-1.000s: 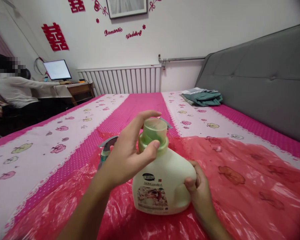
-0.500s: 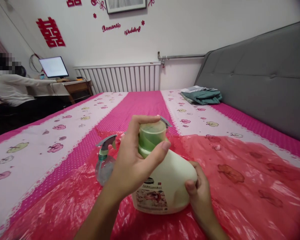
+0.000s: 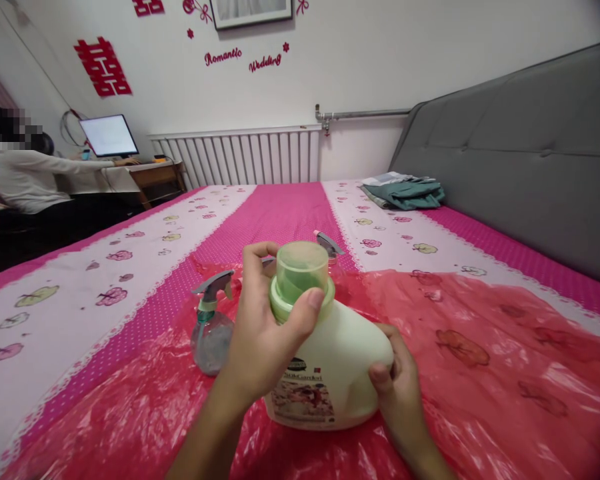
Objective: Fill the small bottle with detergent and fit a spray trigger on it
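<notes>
A pale green detergent bottle [image 3: 343,373] stands on a red plastic sheet [image 3: 460,333] spread over the bed. Its translucent green cap [image 3: 303,270] sits on the neck. My left hand [image 3: 267,323] is curled round the cap's lower part, thumb in front, with the other fingers mostly hidden behind. At the bottle's right side my right hand [image 3: 397,380] grips the handle end, its thumb showing in front. A clear spray bottle [image 3: 211,340] with a grey trigger head stands left of my left hand. Another grey spray head [image 3: 329,243] shows behind the cap, its body largely hidden.
Folded clothes [image 3: 405,192] lie by the grey headboard [image 3: 520,140] at the right. A person [image 3: 25,177] sits at a desk [image 3: 155,175] with a lit monitor [image 3: 109,136] at the left. A radiator [image 3: 240,157] runs along the far wall.
My left hand has slid lower on the cap, and its index finger has come off the top. The cap's upper part now shows more fully. My right hand stays on the bottle.
</notes>
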`<state>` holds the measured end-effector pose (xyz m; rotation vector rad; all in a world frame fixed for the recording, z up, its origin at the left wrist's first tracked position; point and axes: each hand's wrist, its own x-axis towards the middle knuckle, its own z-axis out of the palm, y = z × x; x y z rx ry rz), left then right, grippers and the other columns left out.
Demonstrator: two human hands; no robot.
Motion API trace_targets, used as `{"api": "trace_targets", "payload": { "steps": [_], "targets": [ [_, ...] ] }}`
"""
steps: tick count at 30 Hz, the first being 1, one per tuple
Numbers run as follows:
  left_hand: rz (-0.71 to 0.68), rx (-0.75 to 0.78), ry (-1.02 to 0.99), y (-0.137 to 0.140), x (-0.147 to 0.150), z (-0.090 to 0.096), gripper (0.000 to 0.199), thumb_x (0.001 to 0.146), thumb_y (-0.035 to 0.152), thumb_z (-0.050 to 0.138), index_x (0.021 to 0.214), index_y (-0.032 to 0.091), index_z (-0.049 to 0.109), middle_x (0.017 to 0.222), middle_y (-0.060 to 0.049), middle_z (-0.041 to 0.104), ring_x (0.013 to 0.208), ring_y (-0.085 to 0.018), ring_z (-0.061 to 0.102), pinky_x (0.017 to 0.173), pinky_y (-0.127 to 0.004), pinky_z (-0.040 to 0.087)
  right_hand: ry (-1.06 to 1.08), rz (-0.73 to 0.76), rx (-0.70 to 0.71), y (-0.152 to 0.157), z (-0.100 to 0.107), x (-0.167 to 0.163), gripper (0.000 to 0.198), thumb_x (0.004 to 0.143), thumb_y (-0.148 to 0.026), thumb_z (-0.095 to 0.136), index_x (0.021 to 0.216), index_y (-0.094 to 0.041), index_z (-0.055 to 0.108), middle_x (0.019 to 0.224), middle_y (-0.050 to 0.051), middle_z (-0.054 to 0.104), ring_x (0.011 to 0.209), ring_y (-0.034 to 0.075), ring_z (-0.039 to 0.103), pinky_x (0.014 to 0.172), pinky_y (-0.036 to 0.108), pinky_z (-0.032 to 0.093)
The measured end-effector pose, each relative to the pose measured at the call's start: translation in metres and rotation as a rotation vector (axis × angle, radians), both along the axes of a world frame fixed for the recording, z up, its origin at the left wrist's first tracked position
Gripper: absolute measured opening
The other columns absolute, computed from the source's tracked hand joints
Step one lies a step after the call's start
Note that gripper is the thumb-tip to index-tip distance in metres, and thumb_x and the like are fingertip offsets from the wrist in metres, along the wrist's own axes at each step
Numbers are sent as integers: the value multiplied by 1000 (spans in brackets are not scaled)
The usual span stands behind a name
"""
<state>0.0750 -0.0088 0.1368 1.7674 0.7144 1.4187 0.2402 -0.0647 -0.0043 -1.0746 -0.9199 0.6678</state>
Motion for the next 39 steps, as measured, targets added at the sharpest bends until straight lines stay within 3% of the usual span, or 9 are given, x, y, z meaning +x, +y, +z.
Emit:
{"api": "trace_targets", "payload": {
  "steps": [8,13,24,30,35,37,39],
  "targets": [
    [-12,38,-34,2,0,-8,26,99,52,68,109,28,63,99,0,70,88,-21,65,77,-33,50,-24,-24,11,1,-1,-1,83,66,-90,75,101,-15,63,76,5,62,60,16,57,47,23,44],
    [-87,31,-57,3,2,-7,28,104,44,54,115,27,72,111,-3,73,99,-26,66,83,-37,49,-35,-42,22,1,0,0,82,66,-90,75,98,-16,63,75,4,62,59,15,56,48,22,43],
    [-16,146,23,0,5,-5,26,109,48,56,126,32,66,116,0,72,100,-22,65,87,-33,51,-33,-30,18,1,-3,1,83,69,-91,71,101,-16,62,75,4,63,59,15,57,48,23,44],
    [105,155,76,-3,4,-9,53,95,60,75,135,37,50,115,0,63,93,-22,64,80,-34,51,-31,-15,13,1,-1,1,81,71,-89,71,104,-16,62,75,4,62,58,15,56,46,23,43],
    [197,121,63,-3,6,-8,78,71,59,95,127,32,46,119,-2,59,98,-25,64,85,-39,52,-37,-30,12,1,-1,0,81,69,-90,72,102,-16,62,76,4,61,58,15,55,47,23,42],
    [235,124,108,-4,8,-5,79,65,50,99,122,30,49,114,-2,60,98,-25,64,87,-40,52,-32,-41,13,0,-1,0,81,68,-91,72,100,-16,63,75,4,61,58,15,55,46,23,42],
    [246,140,144,-5,9,-2,71,67,42,97,118,28,50,108,-1,62,96,-25,65,87,-40,52,-30,-39,14,0,-1,0,82,68,-91,72,100,-16,63,75,5,62,58,15,55,46,23,43]
  ]
}}
